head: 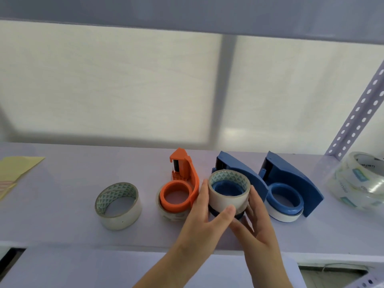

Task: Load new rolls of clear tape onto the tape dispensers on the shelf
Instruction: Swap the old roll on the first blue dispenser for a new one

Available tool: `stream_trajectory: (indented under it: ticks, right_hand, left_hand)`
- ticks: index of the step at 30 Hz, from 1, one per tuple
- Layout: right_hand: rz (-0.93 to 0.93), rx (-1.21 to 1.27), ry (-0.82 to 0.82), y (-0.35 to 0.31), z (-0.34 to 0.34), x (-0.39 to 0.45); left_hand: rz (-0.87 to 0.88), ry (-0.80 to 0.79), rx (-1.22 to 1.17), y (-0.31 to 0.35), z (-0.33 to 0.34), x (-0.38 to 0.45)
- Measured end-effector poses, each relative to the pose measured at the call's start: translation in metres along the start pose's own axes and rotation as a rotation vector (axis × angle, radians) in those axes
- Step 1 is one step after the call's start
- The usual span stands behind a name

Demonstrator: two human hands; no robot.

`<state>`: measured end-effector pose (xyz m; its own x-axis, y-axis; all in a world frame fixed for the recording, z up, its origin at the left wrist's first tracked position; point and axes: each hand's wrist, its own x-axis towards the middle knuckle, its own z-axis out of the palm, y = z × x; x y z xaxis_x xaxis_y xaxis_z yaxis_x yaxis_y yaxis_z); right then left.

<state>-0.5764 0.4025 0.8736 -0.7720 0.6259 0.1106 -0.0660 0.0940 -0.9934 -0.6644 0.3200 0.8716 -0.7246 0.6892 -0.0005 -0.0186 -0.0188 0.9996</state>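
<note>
Three tape dispensers lie on the pale shelf (62, 204). The middle blue dispenser (239, 169) has a roll of clear tape (227, 199) partway down over its blue hub. My left hand (204, 217) and my right hand (256, 221) both grip that roll from either side, thumbs at its front. The orange dispenser (182, 183) to the left carries a roll around its orange hub. The right blue dispenser (291, 183) holds a white-edged roll. A loose tape roll (118, 205) lies further left.
A stack of new clear rolls in wrapping (359, 181) sits at the far right by the perforated shelf post (357, 113). Yellow paper (16, 169) lies at the left edge. The upper shelf (187, 13) overhangs above; the shelf front edge runs below my wrists.
</note>
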Motion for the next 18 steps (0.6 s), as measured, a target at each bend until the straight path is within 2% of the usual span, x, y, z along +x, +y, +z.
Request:
stream_trajectory:
  ticks: [6, 10, 12, 13, 15, 16, 18]
  right_hand:
    - [-0.070, -0.037, -0.049, -0.003, 0.004, -0.002]
    - [-0.220, -0.191, 0.049, -0.007, 0.014, -0.012]
    - [-0.308, -0.274, 0.096, -0.009, 0.021, -0.019]
    - [-0.367, -0.308, 0.107, -0.011, 0.026, -0.023]
    - [-0.505, -0.392, 0.082, -0.015, 0.034, -0.029]
    - [-0.536, -0.412, 0.045, -0.005, 0.055, -0.028]
    - [-0.473, -0.395, -0.129, 0.004, 0.092, -0.028]
  left_hand:
    - [0.070, -0.062, -0.043, 0.008, 0.000, -0.004]
    - [0.132, -0.136, -0.143, 0.015, 0.003, -0.017]
    - [0.182, -0.108, -0.154, 0.026, 0.000, -0.020]
    - [0.213, -0.027, -0.121, 0.035, -0.004, -0.021]
    - [0.242, 0.288, -0.072, 0.050, -0.020, -0.019]
    - [0.277, 0.372, -0.088, 0.051, -0.038, -0.024]
    - [0.261, 0.517, -0.134, 0.055, -0.063, -0.033]
